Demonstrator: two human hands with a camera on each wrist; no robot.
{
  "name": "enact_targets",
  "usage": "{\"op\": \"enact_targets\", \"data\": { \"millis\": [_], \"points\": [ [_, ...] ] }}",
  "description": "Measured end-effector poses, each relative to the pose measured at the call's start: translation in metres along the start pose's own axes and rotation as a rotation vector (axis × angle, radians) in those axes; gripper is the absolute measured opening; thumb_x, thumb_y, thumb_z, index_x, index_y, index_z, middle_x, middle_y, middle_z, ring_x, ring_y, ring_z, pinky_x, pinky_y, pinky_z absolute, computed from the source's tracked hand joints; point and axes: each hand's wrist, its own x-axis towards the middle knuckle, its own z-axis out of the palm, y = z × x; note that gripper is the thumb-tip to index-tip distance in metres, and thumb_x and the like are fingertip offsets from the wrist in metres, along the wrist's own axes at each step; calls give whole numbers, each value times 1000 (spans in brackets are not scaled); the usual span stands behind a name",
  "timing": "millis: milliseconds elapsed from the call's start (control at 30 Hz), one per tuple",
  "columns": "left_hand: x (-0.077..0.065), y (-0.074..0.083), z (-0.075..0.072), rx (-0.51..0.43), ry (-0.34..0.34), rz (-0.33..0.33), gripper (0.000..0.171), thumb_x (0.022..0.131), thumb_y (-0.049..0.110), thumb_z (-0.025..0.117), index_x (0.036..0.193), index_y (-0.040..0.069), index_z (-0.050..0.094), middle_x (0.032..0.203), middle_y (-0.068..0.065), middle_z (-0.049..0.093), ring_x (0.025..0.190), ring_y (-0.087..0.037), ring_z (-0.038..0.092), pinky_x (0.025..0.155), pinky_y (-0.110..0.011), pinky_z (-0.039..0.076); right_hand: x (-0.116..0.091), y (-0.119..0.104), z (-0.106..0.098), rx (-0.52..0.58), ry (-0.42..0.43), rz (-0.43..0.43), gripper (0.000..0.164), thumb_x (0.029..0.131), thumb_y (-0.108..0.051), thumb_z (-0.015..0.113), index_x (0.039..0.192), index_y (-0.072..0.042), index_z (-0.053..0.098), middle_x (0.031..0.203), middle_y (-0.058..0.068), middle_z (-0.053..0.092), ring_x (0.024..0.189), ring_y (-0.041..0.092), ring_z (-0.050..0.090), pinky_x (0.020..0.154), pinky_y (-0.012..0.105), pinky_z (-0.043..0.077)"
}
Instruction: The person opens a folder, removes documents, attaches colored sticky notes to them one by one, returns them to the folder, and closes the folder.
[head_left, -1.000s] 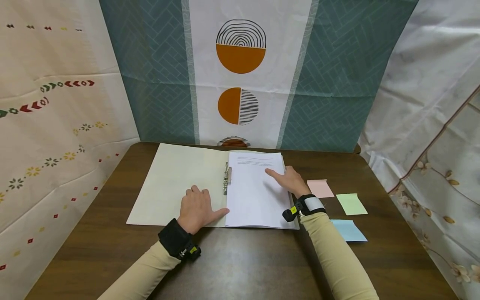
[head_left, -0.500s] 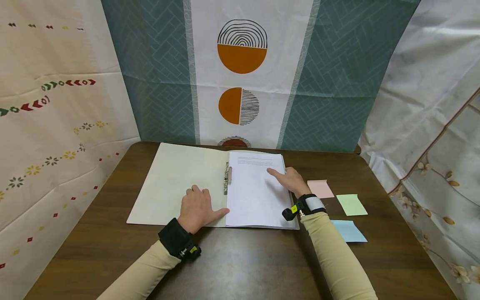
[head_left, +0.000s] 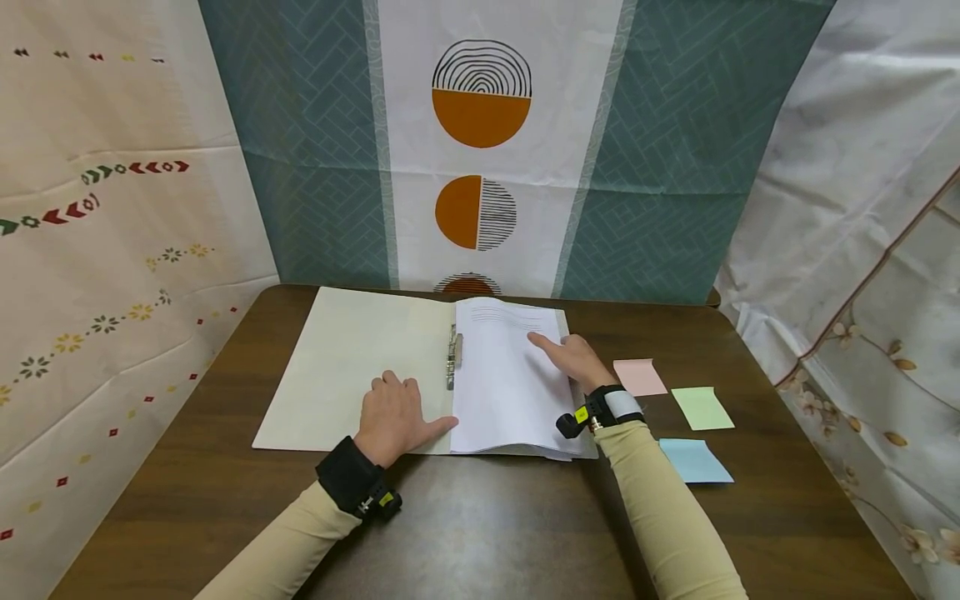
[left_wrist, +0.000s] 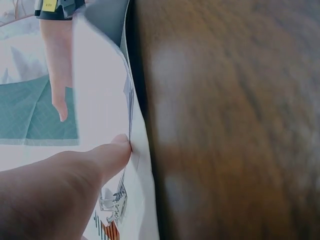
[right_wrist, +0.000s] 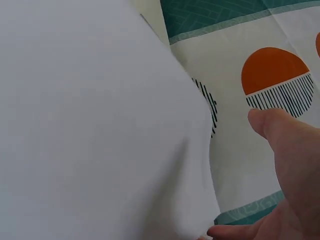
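An off-white ring binder [head_left: 352, 350] lies open on the brown table, its metal ring clasp [head_left: 452, 358] at the fold. White sheets of paper [head_left: 502, 392] lie on its right half, and the top ones bulge upward. My left hand [head_left: 393, 417] rests spread on the bare left cover, with its thumb touching the sheets' lower left edge. At the sheets' right edge, my right hand [head_left: 577, 362] holds its thumb raised apart from the paper. In the right wrist view the fingertips [right_wrist: 225, 231] touch the edge of the bent paper; the other fingers are partly out of frame.
Right of the binder lie a pink sticky note [head_left: 640, 377], a green one [head_left: 702, 408] and a blue one [head_left: 695, 461], close to the right forearm. Patterned cloths [head_left: 660, 167] hang behind the table and at both sides.
The top sheets have bent up and shifted slightly left, so their lower edge lifts from those below. My right hand has moved a little left; the left hand stays put.
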Motion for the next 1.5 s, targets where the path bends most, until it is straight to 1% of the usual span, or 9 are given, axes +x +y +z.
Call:
{"op": "enact_targets", "data": {
  "millis": [200, 400, 633, 800, 967, 1067, 1200, 1333, 1500],
  "points": [
    [-4, -5, -2, -4, 3, -7, 93, 83, 87, 76, 94, -5, 72, 80, -20, 56, 68, -24, 49, 53, -31, 43, 6, -5, 11, 66, -2, 5, 107, 107, -64, 60, 177, 5, 17, 187, 28, 20, 170, 41, 33, 139, 57, 33],
    [-4, -6, -3, 5, 4, -11, 93, 83, 87, 76, 97, -5, 74, 82, -21, 60, 70, -26, 53, 55, -33, 47, 6, -6, 15, 119, -9, 54, 106, 110, -60, 59, 178, 4, 9, 189, 26, 13, 174, 41, 25, 143, 58, 23],
    [-1, -1, -3, 9, -9, -4, 92, 84, 88, 75, 96, -4, 73, 85, -21, 62, 71, -26, 54, 57, -33, 47, 0, -5, 12, 112, -59, 16, 103, 111, -62, 55, 178, 5, 13, 187, 28, 17, 173, 45, 27, 141, 61, 28],
    [-1, -1, -3, 17, -10, -3, 93, 83, 89, 74, 95, -3, 72, 84, -20, 61, 70, -25, 53, 56, -32, 45, -1, -3, 10, 345, -187, -40, 94, 115, -58, 51, 181, -4, 9, 191, 20, 4, 176, 43, 14, 142, 68, 18],
    [-1, -1, -4, 20, -19, -10, 93, 84, 89, 74, 96, -3, 73, 84, -21, 61, 71, -25, 53, 56, -32, 45, -1, -5, 9, 577, -296, -80, 88, 119, -51, 46, 182, -16, -3, 191, 12, -11, 174, 38, 7, 144, 58, 12],
    [-1, -1, -5, 17, -22, -9, 93, 84, 89, 75, 95, -4, 72, 83, -20, 60, 70, -25, 53, 55, -32, 45, -3, -2, 9, 615, -324, -57, 89, 119, -54, 42, 181, -16, -9, 188, 19, 0, 166, 37, 23, 137, 53, 27],
    [-1, -1, -4, 19, -32, -10, 94, 84, 89, 74, 96, -4, 72, 83, -20, 60, 70, -25, 52, 55, -32, 45, -6, 4, 9, 682, -391, 4, 89, 117, -64, 35, 178, -17, -10, 170, 18, 30, 139, 25, 47, 111, 39, 46],
    [-1, -1, -4, 15, -36, -15, 94, 84, 89, 74, 98, -4, 73, 84, -21, 60, 71, -25, 53, 56, -32, 46, -6, 11, 9, 717, -398, 25, 85, 114, -70, 37, 177, -20, 9, 138, 0, 55, 115, 13, 61, 93, 30, 53],
    [0, -1, -5, 7, -37, -16, 94, 83, 89, 75, 98, -4, 73, 84, -21, 60, 71, -25, 52, 56, -33, 46, -8, 16, 6, 730, -332, 26, 86, 110, -74, 44, 175, -21, 23, 123, -6, 63, 108, 9, 66, 88, 30, 56]
  ]
}}
